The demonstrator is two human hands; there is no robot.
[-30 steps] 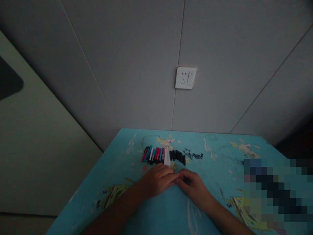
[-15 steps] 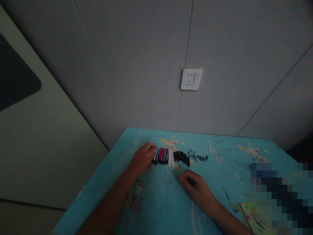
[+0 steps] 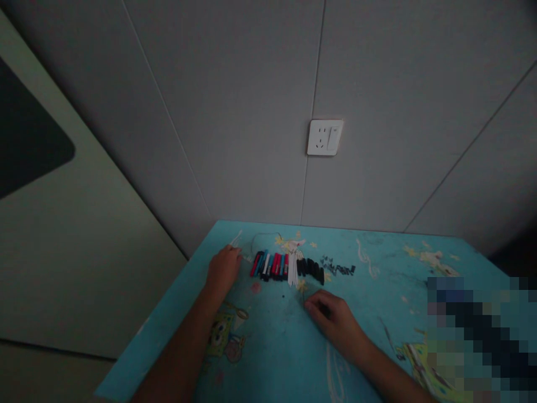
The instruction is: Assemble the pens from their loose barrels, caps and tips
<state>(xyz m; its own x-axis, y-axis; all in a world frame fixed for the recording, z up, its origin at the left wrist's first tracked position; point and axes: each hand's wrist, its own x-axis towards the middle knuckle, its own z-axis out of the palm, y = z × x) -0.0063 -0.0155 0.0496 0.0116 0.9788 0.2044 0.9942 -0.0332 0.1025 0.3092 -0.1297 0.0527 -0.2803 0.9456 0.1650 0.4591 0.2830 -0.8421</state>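
My left hand (image 3: 224, 267) is at the left of a row of marker pens (image 3: 268, 265), apart from them. Its fingers are bent together, and whatever is under them is hidden. The pens are red, blue, white and black and lie side by side. Against the row's right end lies a bundle of thin white sticks (image 3: 292, 270), followed by several black caps (image 3: 310, 268) and a scatter of small dark pieces (image 3: 339, 267). Nearer to me, my right hand (image 3: 329, 313) rests on the table with thumb and forefinger pinched; I cannot make out anything between them.
A turquoise cloth with cartoon prints covers the table (image 3: 268, 347). Its far edge meets a grey panel wall (image 3: 235, 112) with a white socket (image 3: 325, 137). A pale panel (image 3: 62, 252) stands at the left. The lower right is blurred out by pixels.
My left hand has moved left, off the end of the pen row, so the leftmost red and blue pens now show. My right hand stays in place. The view has shifted slightly.
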